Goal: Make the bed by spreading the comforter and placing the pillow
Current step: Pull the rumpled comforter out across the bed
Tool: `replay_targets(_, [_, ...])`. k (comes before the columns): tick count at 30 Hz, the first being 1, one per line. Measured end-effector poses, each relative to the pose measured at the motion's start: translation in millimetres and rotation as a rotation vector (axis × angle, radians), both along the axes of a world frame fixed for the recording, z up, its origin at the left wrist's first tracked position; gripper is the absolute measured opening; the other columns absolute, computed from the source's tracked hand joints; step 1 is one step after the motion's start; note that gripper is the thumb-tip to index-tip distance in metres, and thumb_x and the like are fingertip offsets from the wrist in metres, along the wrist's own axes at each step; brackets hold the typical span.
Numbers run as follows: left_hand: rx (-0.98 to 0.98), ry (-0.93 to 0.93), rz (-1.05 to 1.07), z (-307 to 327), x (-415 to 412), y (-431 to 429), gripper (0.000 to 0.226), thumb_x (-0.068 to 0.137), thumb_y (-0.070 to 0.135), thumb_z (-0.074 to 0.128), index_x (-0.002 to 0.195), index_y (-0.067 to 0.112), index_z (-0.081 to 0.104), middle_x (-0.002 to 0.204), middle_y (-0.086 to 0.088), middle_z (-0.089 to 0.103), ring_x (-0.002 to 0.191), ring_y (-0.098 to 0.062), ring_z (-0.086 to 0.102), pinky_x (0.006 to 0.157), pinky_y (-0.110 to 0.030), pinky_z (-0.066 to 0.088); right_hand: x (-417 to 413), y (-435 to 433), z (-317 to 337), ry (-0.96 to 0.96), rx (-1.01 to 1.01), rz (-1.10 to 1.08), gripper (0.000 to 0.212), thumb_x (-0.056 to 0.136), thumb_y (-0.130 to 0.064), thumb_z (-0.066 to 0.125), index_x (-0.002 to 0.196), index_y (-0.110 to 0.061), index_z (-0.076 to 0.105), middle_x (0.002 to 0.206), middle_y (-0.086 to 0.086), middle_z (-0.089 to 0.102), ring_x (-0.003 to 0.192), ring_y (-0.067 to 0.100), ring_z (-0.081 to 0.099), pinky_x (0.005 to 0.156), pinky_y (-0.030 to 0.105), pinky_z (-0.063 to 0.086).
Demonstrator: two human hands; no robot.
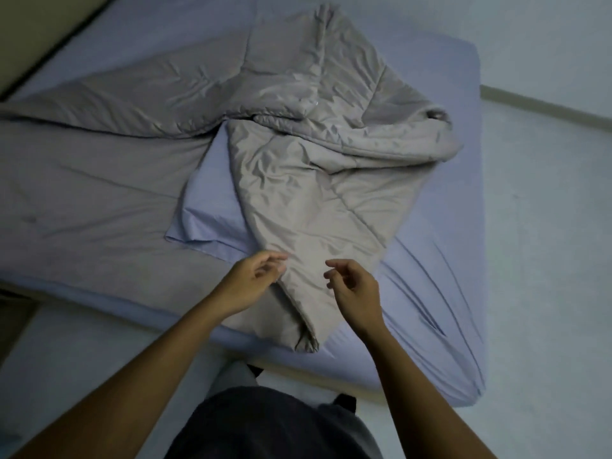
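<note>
Comforter (298, 180) heaped on mattress (447, 260), partly over apparent pillow (205, 210).

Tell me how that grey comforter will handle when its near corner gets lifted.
Probably floppy: the comforter lies crumpled in soft folds, so it should drape and sag. Its sheen suggests slick fabric that may slide over the sheet. Quilted puffiness hints it is light for its bulk, though it could tug the pillow partly beneath it.

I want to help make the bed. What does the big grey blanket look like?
The comforter is grey-beige, quilted, slightly shiny and wrinkled. It lies bunched, not spread, on the blue-sheeted mattress, covering part of the blue pillow. Its near corner reaches the bed's edge between the left hand and right hand.
</note>
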State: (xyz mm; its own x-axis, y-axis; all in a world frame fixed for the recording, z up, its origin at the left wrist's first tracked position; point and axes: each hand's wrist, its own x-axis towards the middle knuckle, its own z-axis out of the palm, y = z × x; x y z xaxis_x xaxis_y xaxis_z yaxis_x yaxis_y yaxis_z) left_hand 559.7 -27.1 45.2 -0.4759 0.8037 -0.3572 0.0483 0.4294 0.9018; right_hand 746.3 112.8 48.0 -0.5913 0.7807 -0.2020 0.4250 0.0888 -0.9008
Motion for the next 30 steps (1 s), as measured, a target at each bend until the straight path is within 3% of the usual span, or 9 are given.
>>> replay_targets(2, [0.006, -0.025, 0.096, -2, 32, -8, 0.025, 0.091, 0.027, 0.065, 0.104, 0.048, 0.068, 0.104, 0.006, 0.073, 0.095, -0.01, 0.069, 0.086, -0.021, 0.053, 18, 17, -2, 0.021, 0.004, 0.071, 0.018, 0.088, -0.037, 0.056, 0.101, -0.038, 0.07, 0.09, -0.016, 0.075, 0.082, 0.007, 0.072, 0.068, 0.023, 0.059])
replay_targets(5, [-0.042, -0.032, 0.157, -11, 66, -18, 0.027, 0.08, 0.05, 0.064, 0.107, 0.049, 0.066, 0.105, 0.012, 0.073, 0.101, -0.007, 0.068, 0.093, -0.033, 0.054, 31, 39, -5, 0.001, 0.0, 0.181, 0.016, 0.09, -0.032, 0.058, 0.1, -0.036, 0.071, 0.09, -0.015, 0.075, 0.085, 0.005, 0.072, 0.07, 0.019, 0.056])
replay_targets(9, [-0.066, -0.029, 0.209, -19, 77, -19, 0.03, 0.076, 0.059, 0.062, 0.106, 0.054, 0.065, 0.107, 0.014, 0.072, 0.103, -0.007, 0.067, 0.094, -0.034, 0.053, 22, 61, -7, -0.039, -0.034, 0.252, 0.02, 0.093, -0.017, 0.06, 0.1, -0.032, 0.072, 0.09, -0.012, 0.075, 0.087, 0.006, 0.071, 0.072, 0.02, 0.055])
replay_targets(15, [-0.073, -0.063, 0.356, -30, 36, 6, 0.022, 0.089, 0.029, 0.066, 0.1, 0.048, 0.068, 0.099, 0.011, 0.074, 0.091, -0.006, 0.068, 0.086, -0.026, 0.051, -42, 86, 7, -0.036, 0.052, 0.329, 0.023, 0.092, -0.015, 0.059, 0.099, -0.033, 0.071, 0.087, -0.012, 0.074, 0.083, 0.006, 0.07, 0.067, 0.014, 0.051])
replay_targets(21, [-0.124, -0.111, 0.466, -52, 1, 27, 0.024, 0.092, 0.022, 0.064, 0.097, 0.044, 0.066, 0.095, 0.014, 0.072, 0.092, 0.001, 0.066, 0.08, -0.016, 0.047, -123, 109, 7, -0.049, 0.139, 0.502, 0.023, 0.092, -0.02, 0.058, 0.101, -0.039, 0.068, 0.087, -0.012, 0.074, 0.081, 0.004, 0.068, 0.063, 0.012, 0.05])
replay_targets(24, [-0.176, -0.116, 0.603, -76, -15, 45, 0.02, 0.09, 0.019, 0.065, 0.106, 0.032, 0.066, 0.102, 0.009, 0.069, 0.102, -0.011, 0.066, 0.083, -0.017, 0.046, -170, 128, -3, -0.078, 0.176, 0.601, 0.026, 0.092, -0.013, 0.059, 0.104, -0.034, 0.069, 0.089, -0.011, 0.074, 0.085, 0.002, 0.067, 0.069, 0.01, 0.049])
replay_targets(28, [-0.269, -0.055, 0.743, -115, -30, 68, 0.055, 0.086, 0.02, 0.07, 0.137, 0.015, 0.049, 0.122, 0.009, 0.049, 0.114, -0.01, 0.052, 0.091, -0.022, 0.039, -247, 155, -25, -0.094, 0.27, 0.722, 0.029, 0.091, -0.008, 0.058, 0.115, -0.02, 0.068, 0.098, -0.002, 0.073, 0.094, 0.007, 0.067, 0.08, 0.014, 0.049])
replay_targets(30, [-0.27, -0.065, 0.81, -133, -38, 79, 0.068, 0.083, 0.017, 0.073, 0.142, 0.011, 0.04, 0.133, 0.006, 0.046, 0.121, -0.013, 0.048, 0.1, -0.03, 0.043, -290, 167, -42, -0.083, 0.352, 0.807, 0.031, 0.091, -0.008, 0.059, 0.121, -0.014, 0.065, 0.109, 0.004, 0.071, 0.103, 0.015, 0.065, 0.082, 0.011, 0.045])
